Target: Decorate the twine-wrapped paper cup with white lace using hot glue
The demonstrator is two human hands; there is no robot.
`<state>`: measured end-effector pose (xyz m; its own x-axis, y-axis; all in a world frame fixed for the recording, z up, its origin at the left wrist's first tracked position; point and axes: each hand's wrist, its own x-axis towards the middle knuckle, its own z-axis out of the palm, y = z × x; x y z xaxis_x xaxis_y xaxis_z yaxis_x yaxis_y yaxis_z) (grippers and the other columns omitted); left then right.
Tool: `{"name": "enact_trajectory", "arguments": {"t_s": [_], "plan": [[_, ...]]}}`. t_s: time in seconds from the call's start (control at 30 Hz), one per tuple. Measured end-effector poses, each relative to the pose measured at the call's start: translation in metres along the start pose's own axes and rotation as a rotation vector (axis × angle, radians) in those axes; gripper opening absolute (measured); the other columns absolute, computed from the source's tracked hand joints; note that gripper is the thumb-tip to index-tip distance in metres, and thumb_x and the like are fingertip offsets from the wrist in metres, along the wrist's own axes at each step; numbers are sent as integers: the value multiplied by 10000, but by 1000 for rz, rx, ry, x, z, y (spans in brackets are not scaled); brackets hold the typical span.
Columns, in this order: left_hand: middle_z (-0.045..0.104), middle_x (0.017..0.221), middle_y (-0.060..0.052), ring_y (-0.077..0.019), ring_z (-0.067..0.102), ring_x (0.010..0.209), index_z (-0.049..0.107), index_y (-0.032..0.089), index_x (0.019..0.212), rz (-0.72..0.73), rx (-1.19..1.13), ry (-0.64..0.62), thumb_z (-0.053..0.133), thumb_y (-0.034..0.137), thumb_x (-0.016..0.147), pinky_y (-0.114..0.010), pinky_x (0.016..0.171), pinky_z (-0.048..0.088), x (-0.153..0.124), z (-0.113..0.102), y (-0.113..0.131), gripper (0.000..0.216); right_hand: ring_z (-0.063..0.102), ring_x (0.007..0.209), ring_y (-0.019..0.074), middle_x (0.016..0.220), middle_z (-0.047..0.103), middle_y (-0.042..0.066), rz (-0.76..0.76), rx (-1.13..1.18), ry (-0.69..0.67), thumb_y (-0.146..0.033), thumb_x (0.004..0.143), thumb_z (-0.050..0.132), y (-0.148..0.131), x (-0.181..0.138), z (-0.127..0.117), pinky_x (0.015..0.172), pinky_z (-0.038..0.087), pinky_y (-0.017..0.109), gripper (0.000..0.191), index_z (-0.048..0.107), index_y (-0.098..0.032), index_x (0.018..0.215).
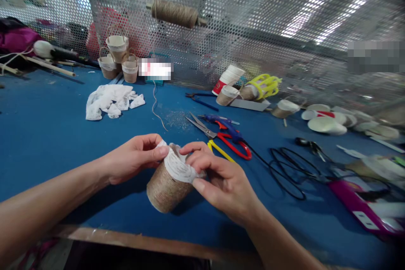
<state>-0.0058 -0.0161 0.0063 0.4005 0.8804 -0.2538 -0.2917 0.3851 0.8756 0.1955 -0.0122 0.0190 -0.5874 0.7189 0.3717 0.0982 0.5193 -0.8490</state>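
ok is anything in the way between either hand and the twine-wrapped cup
Nothing visible is. The left hand and right hand both pinch the white lace band at the rim of the twine-wrapped cup. The red-handled scissors lie on the table beyond, not between.

cup [166,187]: brown, fine-banded | trim [179,171]: white | tabletop [47,135]: blue | power strip [349,204]: magenta

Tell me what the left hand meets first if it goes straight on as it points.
The cup, whose white trim the left hand seems to touch; beyond it, probably the right hand, though depth is unclear.
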Motion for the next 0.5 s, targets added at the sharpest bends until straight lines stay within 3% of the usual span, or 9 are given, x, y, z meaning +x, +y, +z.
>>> {"name": "enact_trajectory", "arguments": {"t_s": [0.2, 0.3, 0.4, 0.5], "plan": [[547, 752, 19, -105, 518, 696, 520, 158, 780, 6, -31, 40, 763, 388, 631, -246, 674, 382, 1, 1, 1, 367, 510, 1018, 208, 888, 566, 33, 27, 19, -13, -50, 715, 508, 1, 1, -1, 851, 435, 402, 187, 520, -234, 746], [613, 855, -28, -145, 574, 784, 567, 149, 902, -17, -114, -61, 728, 370, 685, -293, 770, 407, 2, 3, 0, 349, 514, 1009, 205, 831, 555, 22, 32, 55, -4, -47, 716, 515, 1, 2, -1, 853, 433, 395, 190, 525, -235, 739], [653, 848, -69, -170, 602, 784, 608, 115, 886, -61, -178, -207, 664, 391, 746, -321, 812, 415, 3, 4, -3, 314, 514, 1017, 204, 788, 543, 9, 7, 117, -9, -29, 719, 506, 2, 1, -1, 864, 427, 397, 214, 535, -240, 747], [662, 814, -64, -175, 606, 771, 621, 119, 858, -74, -200, -225, 657, 393, 751, -310, 783, 434, 2, 4, -5, 296, 507, 1033, 208, 781, 543, 6, -20, 143, -21, -24, 721, 501, 3, 1, -1, 875, 421, 405, 234, 546, -248, 772]]}}
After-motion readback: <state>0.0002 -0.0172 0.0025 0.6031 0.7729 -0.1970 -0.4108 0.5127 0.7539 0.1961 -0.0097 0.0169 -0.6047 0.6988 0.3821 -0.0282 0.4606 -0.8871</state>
